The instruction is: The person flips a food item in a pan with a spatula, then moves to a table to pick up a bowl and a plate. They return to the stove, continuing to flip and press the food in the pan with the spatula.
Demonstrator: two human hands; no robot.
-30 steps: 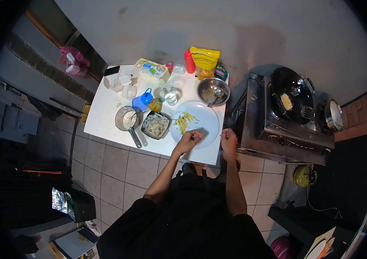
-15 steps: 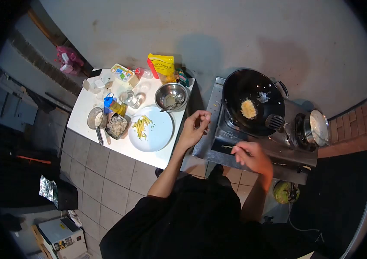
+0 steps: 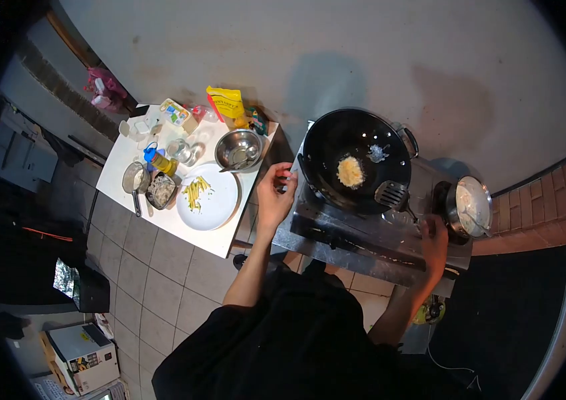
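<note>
My left hand [image 3: 275, 197] hovers between the table and the stove, fingers loosely curled and parted, with nothing seen in it. My right hand [image 3: 435, 241] is at the handle end of a slotted spatula [image 3: 391, 194]; its fingers are bent and blurred, so whether they close on the handle cannot be made out. The spatula's head rests inside a black wok [image 3: 326, 143] on the stove. A golden patty-like piece of food [image 3: 350, 172] lies in the wok, and a small whitish patch [image 3: 377, 153] shows on its far side.
A pot of pale food [image 3: 473, 203] stands right of the wok. On the white table [image 3: 209, 243] are a plate with yellow strips [image 3: 219, 207], a steel bowl [image 3: 238, 148], an oil bottle [image 3: 163, 163], a saucepan [image 3: 135, 181] and a yellow packet [image 3: 227, 103].
My right hand has moved right and forward, from in front of the stove to the spatula handle. The view has shifted right. My left hand stays between table and stove.
</note>
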